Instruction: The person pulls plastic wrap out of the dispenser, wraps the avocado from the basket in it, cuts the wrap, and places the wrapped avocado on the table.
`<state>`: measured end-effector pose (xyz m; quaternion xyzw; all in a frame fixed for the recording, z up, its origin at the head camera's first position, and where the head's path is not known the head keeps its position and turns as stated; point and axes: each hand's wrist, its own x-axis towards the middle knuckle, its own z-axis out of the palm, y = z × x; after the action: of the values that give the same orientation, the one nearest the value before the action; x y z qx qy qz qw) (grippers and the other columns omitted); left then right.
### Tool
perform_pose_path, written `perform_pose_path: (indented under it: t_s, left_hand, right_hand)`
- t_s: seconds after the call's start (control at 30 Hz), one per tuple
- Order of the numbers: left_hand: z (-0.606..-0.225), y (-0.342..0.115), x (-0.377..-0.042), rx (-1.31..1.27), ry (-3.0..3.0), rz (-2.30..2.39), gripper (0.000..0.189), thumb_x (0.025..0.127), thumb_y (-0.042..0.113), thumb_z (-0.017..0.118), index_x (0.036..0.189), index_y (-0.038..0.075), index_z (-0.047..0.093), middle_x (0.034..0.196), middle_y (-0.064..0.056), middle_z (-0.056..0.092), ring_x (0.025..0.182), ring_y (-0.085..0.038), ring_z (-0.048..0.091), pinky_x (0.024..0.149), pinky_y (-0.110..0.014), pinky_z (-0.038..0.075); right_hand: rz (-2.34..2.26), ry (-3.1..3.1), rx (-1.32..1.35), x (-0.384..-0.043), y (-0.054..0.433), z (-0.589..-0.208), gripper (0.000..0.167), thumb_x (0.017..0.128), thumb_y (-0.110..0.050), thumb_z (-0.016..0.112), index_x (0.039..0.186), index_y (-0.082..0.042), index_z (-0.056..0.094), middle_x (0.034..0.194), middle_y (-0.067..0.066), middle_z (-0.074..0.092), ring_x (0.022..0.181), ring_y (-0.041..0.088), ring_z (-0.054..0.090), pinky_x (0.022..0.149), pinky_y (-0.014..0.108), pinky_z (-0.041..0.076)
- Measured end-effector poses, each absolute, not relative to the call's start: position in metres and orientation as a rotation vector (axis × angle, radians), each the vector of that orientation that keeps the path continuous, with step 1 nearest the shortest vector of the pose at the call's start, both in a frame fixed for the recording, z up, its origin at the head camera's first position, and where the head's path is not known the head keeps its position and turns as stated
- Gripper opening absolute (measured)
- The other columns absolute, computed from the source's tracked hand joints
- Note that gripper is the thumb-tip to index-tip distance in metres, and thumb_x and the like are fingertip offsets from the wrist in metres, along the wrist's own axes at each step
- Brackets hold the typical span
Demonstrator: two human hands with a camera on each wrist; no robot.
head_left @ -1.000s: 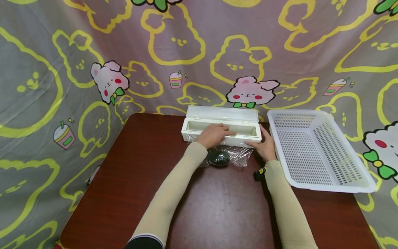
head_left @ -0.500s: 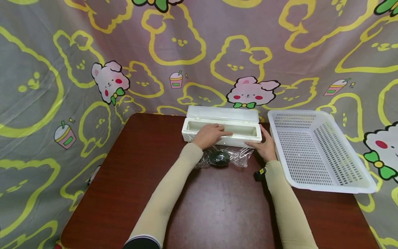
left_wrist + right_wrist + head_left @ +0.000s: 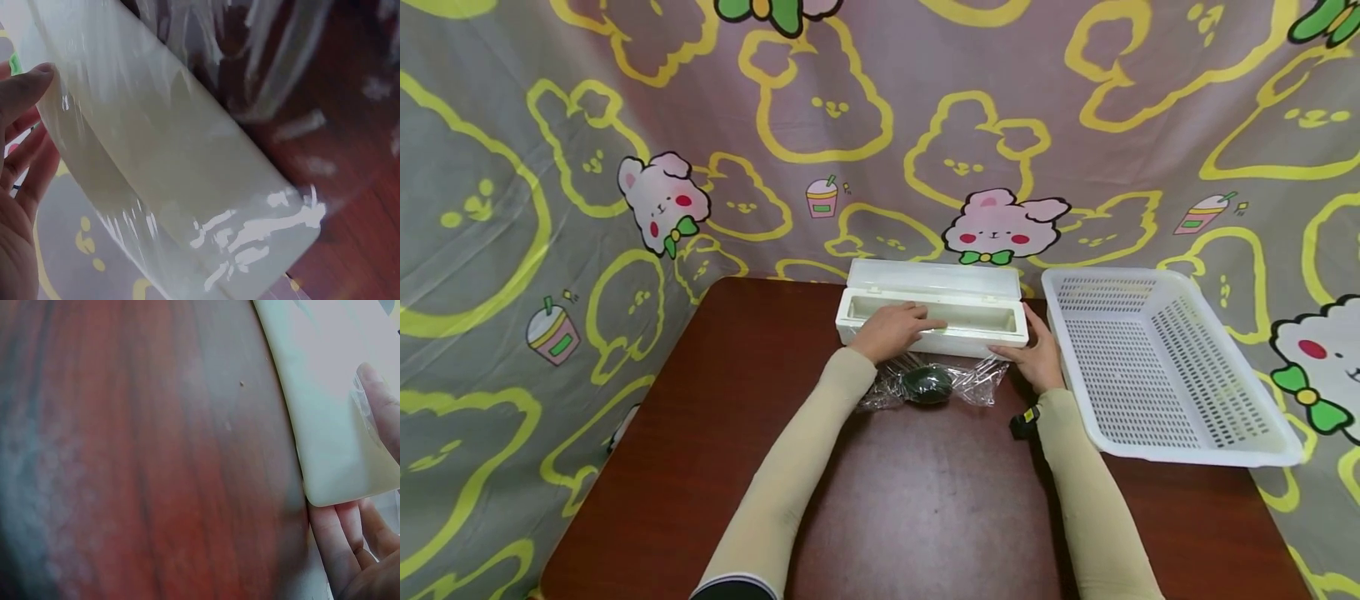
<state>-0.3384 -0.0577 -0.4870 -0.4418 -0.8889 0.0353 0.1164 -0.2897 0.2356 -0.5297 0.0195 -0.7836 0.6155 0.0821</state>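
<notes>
The left hand (image 3: 889, 332) is pinching clear plastic film (image 3: 982, 382), thumb opposing fingers. The right hand (image 3: 1036, 358) is gripping the white lidded box (image 3: 973, 342) by its right end.

Sheen on tabletop (image 3: 940, 508), dim wrist views — glare on clear film (image 3: 253, 231)

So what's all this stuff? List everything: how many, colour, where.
Table: one, reddish brown, underneath
Box: one, white, table's far side
Lid: one, whitish, raised behind box
Film: count unclear, clear, over box front and table
Rounded object: one, dark green, in or under film
Basket: one, white, right of box
Cloth: count unclear, greyish, yellow-patterned, behind table
Sleeves: two, beige, forearms
Wrist device: one, black, by right sleeve
Left hand: one, bare, holding film
Right hand: one, bare, box's right end
</notes>
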Motion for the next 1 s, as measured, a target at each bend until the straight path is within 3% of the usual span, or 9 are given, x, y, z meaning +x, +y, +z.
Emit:
perform_pose_path:
  t_s: [0.43,0.7,0.9,1.0]
  left_hand:
    - [-0.485,-0.067,-0.343,-1.349,-2.646,-0.022,0.054,0.098,0.017,0.073,0.148,0.031,0.058,0.114,0.0,0.064,0.114,-0.021,0.064,0.098,-0.033,0.057]
    - [-0.489,-0.074,-0.343,-1.308,-2.513,0.163,0.053,0.099,0.022,0.071,0.148,0.038,0.057,0.105,0.003,0.063,0.1,-0.019,0.062,0.078,-0.034,0.055]
    - [-0.49,-0.08,-0.339,-1.278,-2.506,0.23,0.068,0.099,-0.003,0.058,0.151,0.04,0.052,0.105,0.001,0.062,0.088,-0.019,0.058,0.064,-0.031,0.051]
    - [-0.491,-0.08,-0.339,-1.284,-2.513,0.213,0.07,0.099,-0.007,0.053,0.152,0.04,0.051,0.103,0.001,0.06,0.086,-0.018,0.055,0.062,-0.03,0.049]
  right_hand:
    - [1.818,-2.359,0.055,-0.288,0.237,-0.528,0.101,0.078,0.007,0.086,0.162,-0.001,0.029,0.155,0.03,0.042,0.129,0.046,0.049,0.086,0.006,0.045]
    - [1.827,-2.364,0.039,-0.288,0.236,-0.527,0.102,0.078,0.007,0.086,0.162,-0.004,0.029,0.158,0.026,0.04,0.133,0.045,0.048,0.09,0.007,0.043]
    - [1.822,-2.368,0.041,-0.288,0.235,-0.526,0.101,0.078,0.007,0.086,0.162,-0.001,0.029,0.159,0.025,0.039,0.133,0.045,0.047,0.089,0.008,0.043]
    - [1.816,-2.37,0.04,-0.288,0.235,-0.527,0.101,0.078,0.006,0.086,0.162,-0.001,0.029,0.159,0.025,0.039,0.134,0.044,0.047,0.091,0.008,0.042]
